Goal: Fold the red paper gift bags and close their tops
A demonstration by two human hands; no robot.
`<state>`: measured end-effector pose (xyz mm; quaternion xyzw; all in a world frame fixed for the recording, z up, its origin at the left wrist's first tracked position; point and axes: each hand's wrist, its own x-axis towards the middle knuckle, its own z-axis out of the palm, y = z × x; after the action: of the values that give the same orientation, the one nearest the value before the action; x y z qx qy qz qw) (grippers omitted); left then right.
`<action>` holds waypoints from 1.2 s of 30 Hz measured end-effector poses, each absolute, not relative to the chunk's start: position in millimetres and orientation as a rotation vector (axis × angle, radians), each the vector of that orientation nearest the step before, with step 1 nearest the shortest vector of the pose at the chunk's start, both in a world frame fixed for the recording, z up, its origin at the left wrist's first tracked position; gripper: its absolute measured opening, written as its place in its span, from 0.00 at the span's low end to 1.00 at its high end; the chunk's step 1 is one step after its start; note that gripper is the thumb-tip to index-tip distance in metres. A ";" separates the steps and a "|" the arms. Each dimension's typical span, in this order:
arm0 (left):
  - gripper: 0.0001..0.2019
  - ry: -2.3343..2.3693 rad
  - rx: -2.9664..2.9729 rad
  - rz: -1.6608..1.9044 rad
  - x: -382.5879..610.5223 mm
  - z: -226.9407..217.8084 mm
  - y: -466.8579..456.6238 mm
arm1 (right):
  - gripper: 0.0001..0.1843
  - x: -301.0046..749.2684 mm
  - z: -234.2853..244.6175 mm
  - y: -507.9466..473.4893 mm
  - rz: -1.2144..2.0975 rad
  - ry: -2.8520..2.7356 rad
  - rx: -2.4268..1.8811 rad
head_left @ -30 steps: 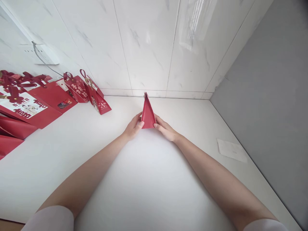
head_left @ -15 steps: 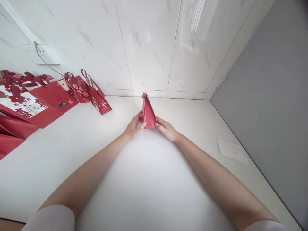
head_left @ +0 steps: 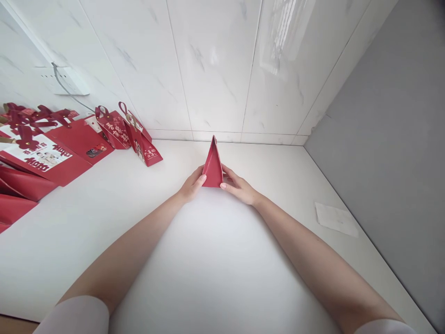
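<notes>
A red triangular gift box stands upright on the white table, its near end a hollow red triangle facing me. My left hand grips its lower left side, thumb at the front edge and fingers behind. From the right, my right hand holds the lower right side, with the thumb on the front corner and the other fingers along the side panel. Most of the box's outer printed faces are hidden from this angle.
Two finished-looking red gift boxes with ribbon handles, one nearer and one behind, stand at the left by the tiled wall. Several flat red boxes lie farther left. A white tissue lies at right, near the grey panel.
The gift box has turned slightly between my hands, and its top point has shifted a little to the right. My hands stay on both its sides.
</notes>
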<state>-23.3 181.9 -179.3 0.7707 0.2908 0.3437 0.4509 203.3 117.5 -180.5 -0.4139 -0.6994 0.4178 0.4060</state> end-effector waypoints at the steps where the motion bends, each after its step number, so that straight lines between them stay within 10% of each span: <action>1: 0.30 0.716 1.908 0.854 -23.6 -180.0 182.4 | 0.42 203.4 -179.6 117.3 1.061 -1.759 -1.050; 36: 0.31 0.748 1.902 0.843 -22.4 -178.5 180.8 | 0.42 202.4 -178.7 118.8 1.051 -1.760 -1.005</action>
<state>-22.4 180.8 -178.5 0.7688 0.3022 0.3408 0.4489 202.4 118.8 -178.7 -0.4002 -0.7008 0.4188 0.4163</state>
